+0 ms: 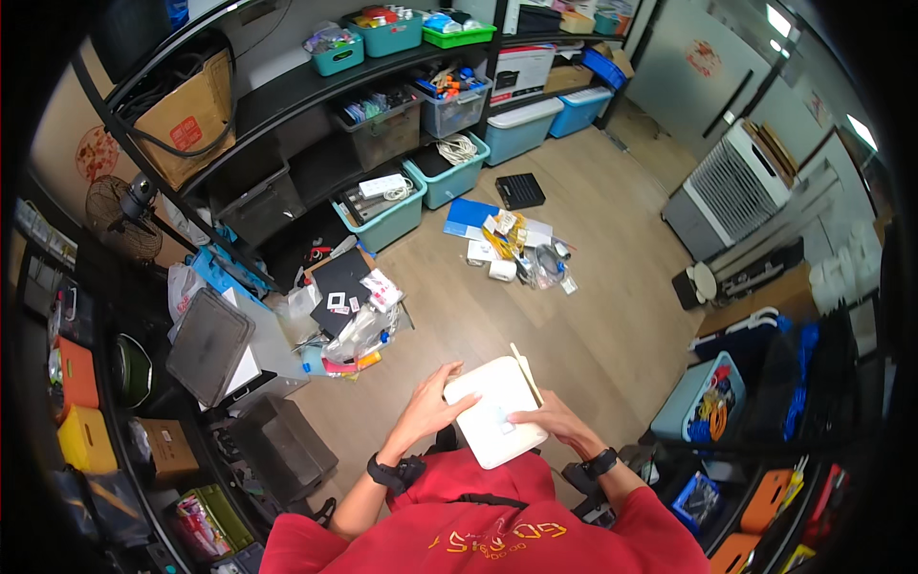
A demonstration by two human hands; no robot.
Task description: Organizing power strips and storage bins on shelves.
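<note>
Between my two hands, close in front of my red shirt, is a flat white rounded-square case (488,402), perhaps a box or device. My left hand (430,405) grips its left side, thumb lying on top. On the opposite side my right hand (556,420) holds it, thumb resting beside a small pale label (504,422). A thin cream-coloured strip (527,373) sticks up along the case's right edge near my right fingers; I cannot tell whether it is part of the case. The underside and most of my fingers are hidden.
On the floor ahead lie a yellow cable coil (505,233), papers and a black box (520,191). Mixed bags and packaging (355,308) are heaped front left, near an empty grey bin (280,448). Shelves (315,86) with tubs line the back; an air cooler (731,190) stands right.
</note>
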